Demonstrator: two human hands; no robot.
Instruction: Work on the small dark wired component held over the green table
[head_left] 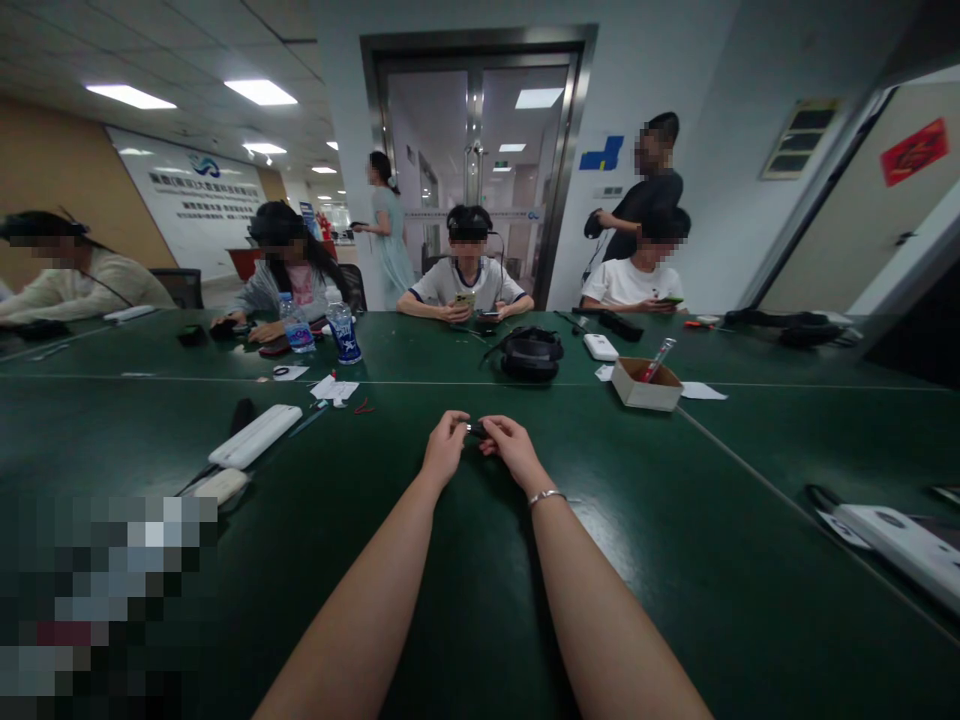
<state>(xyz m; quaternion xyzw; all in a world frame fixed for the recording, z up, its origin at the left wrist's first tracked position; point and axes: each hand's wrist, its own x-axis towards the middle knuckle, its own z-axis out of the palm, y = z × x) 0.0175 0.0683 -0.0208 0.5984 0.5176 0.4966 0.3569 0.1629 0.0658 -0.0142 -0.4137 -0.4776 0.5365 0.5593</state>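
Observation:
My left hand (445, 447) and my right hand (510, 447) meet over the dark green table (480, 560), arms stretched forward. Both pinch a small dark object (475, 430) between their fingertips; it is too small to name. A thin bracelet (545, 496) sits on my right wrist. The hands hover just above or rest on the tabletop; I cannot tell which.
A black headset (531, 353) lies beyond my hands. A small cardboard box (646, 384) with a pen stands at right. White power banks (254, 435) lie left, another white device (904, 540) at far right. Bottles (344, 333) and several seated people line the far side.

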